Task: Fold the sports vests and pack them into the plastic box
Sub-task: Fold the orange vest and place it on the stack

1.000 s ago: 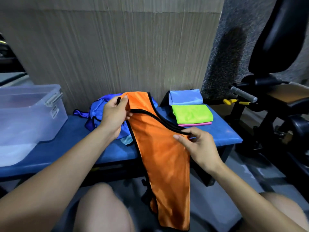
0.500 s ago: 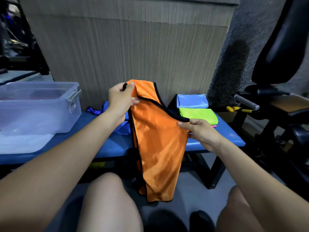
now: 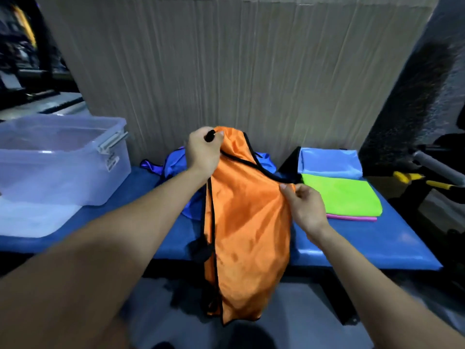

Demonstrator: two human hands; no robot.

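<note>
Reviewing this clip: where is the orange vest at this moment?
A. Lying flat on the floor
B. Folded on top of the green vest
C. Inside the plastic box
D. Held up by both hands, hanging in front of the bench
D: the left hand grips the top of the orange vest and the right hand pinches its right edge, with the cloth hanging down past the blue bench.

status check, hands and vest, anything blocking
Left hand and right hand grip orange vest, hanging unfolded. Plastic box open, left. Nothing blocking.
</note>
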